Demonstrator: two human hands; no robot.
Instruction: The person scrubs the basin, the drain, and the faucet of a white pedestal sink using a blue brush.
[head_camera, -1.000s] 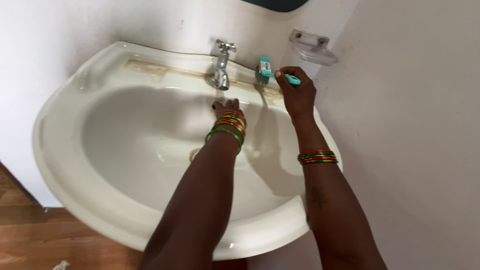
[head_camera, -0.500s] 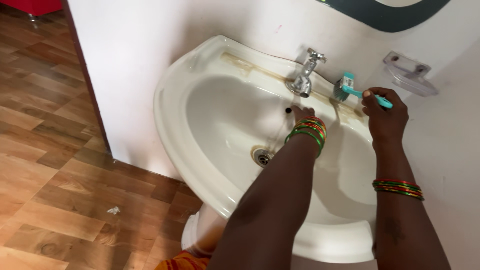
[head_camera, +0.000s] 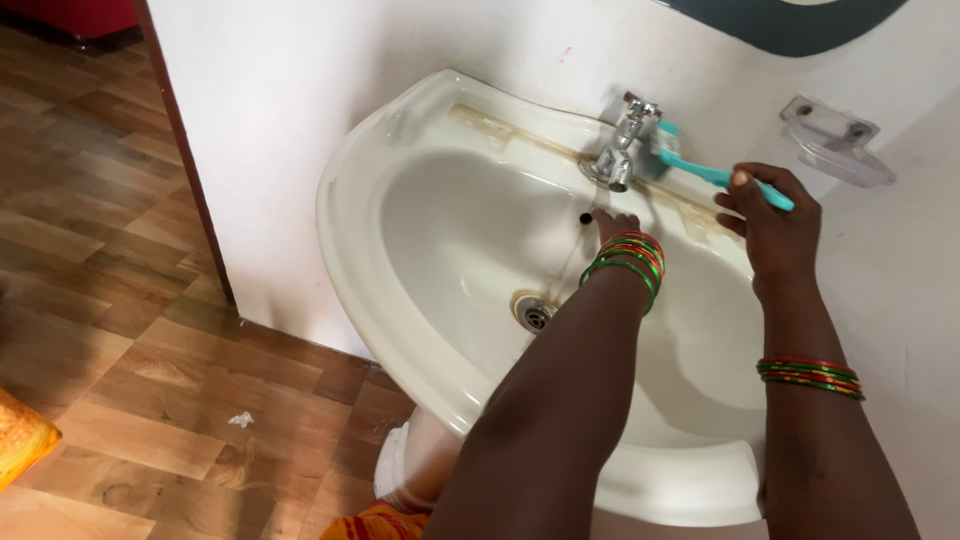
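Since half a second ago, the teal brush (head_camera: 700, 170) has slid left along the sink's far ledge, so its head now sits tucked just behind the metal tap (head_camera: 622, 145), partly hidden by it, where before it stood clear to the tap's right. Its handle slants right and nearer into the right hand (head_camera: 765, 215), whose fingers are curled shut around the end, thumb pressing on top. The left hand (head_camera: 612, 222) reaches into the white sink (head_camera: 400, 150) and rests against the far inner wall just below the tap, beside the small dark overflow hole (head_camera: 586, 217); stacked red and green bangles (head_camera: 625, 262) hide most of it, so how far its fingers are spread cannot be told. Brown staining runs along the ledge on both sides of the tap. Nearer and left lies the drain (head_camera: 531, 314). A clear soap holder (head_camera: 838, 140) hangs on the wall, far right.
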